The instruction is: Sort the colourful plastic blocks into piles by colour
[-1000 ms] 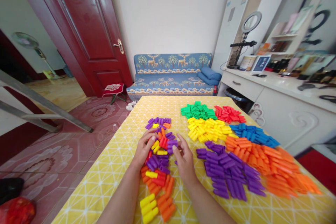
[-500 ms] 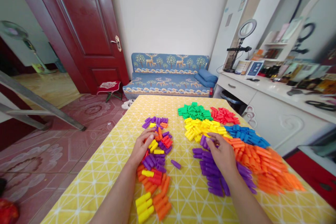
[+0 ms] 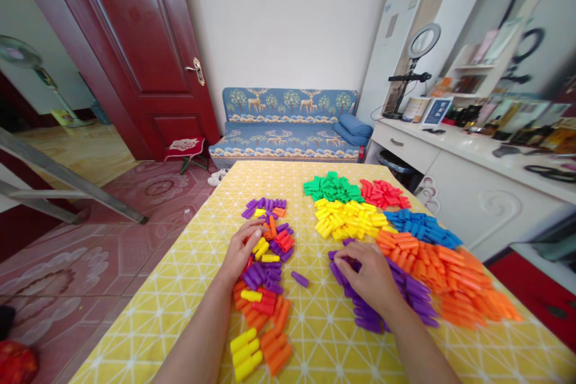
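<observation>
A table under a yellow patterned cloth point(image 3: 189, 288) carries heaps of small plastic tube pieces. My left hand point(image 3: 238, 252) rests with its fingers curled on a mixed heap point(image 3: 265, 264) of purple, yellow, red and orange pieces. My right hand point(image 3: 366, 279) lies on the sorted purple heap point(image 3: 405, 291), fingers bent down onto the pieces at its left edge. What the fingers pinch is hidden. One purple piece point(image 3: 299, 279) lies alone between the two hands.
Sorted heaps lie to the right: green point(image 3: 333, 187), red point(image 3: 382, 193), yellow point(image 3: 346, 220), blue point(image 3: 420, 228), orange point(image 3: 454, 276). A blue sofa point(image 3: 288, 126) stands beyond the table, a red door point(image 3: 148, 54) at left, a white dresser point(image 3: 486, 180) at right.
My right hand left the mixed heap, swung right to the purple heap, then settled lower on its left edge. My left hand stayed on the mixed heap.
</observation>
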Demonstrator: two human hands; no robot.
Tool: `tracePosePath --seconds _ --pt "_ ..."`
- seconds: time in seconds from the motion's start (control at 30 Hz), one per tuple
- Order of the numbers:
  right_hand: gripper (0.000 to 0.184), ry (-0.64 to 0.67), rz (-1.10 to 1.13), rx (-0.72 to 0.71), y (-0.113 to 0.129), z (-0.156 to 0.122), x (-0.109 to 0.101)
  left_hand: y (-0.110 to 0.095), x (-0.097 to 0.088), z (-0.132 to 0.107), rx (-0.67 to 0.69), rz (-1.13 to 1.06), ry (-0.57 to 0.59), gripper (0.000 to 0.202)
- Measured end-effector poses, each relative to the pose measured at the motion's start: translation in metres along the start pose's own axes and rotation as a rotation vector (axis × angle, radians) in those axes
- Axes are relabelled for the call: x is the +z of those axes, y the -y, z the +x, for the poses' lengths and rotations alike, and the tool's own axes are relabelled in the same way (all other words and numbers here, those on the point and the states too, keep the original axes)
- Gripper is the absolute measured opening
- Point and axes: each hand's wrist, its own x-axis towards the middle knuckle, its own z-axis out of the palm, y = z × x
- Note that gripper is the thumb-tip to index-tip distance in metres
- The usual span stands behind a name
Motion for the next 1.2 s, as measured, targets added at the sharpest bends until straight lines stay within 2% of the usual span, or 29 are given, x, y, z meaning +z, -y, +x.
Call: tracePosePath --seconds 0.13,0.4,0.53,0.67,0.8,0.87,0.97,1.1,1.2 --pt "0.01 0.099 -0.126 -0.044 0.005 0.0 0.003 0.0 0.0 0.0 -0.004 0.008 0.003 0.039" --pt "0.008 0.078 -0.161 -0.086 0.013 -0.002 0.009 -0.002 0.001 -0.001 -0.008 0.008 -0.004 0.04" --pt "0.012 0.032 -0.02 -0.073 0.033 0.003 0.03 -0.001 0.001 -0.001 -0.012 0.007 -0.007 0.038" --pt "0.03 0.03 0.191 -0.066 0.056 0.023 0.06 0.0 0.001 -0.001 -0.002 0.013 -0.004 0.037" --pt "0.048 0.069 0.145 -0.012 0.068 0.043 0.086 0.0 0.0 -0.001 -0.005 0.01 -0.007 0.037" --pt "0.051 0.077 0.085 0.001 0.071 0.047 0.095 -0.002 0.0 -0.002 -0.007 0.009 -0.005 0.037" --pt "0.045 0.068 0.038 -0.007 0.073 0.045 0.098 -0.004 0.001 -0.002 -0.009 0.003 -0.005 0.038" --pt "0.037 0.053 0.03 -0.042 0.074 0.04 0.093 -0.005 0.001 -0.001 -0.01 0.003 -0.005 0.039" --pt "0.038 0.016 0.094 0.002 0.071 0.036 0.092 -0.004 0.001 -0.002 -0.011 0.014 -0.003 0.04"
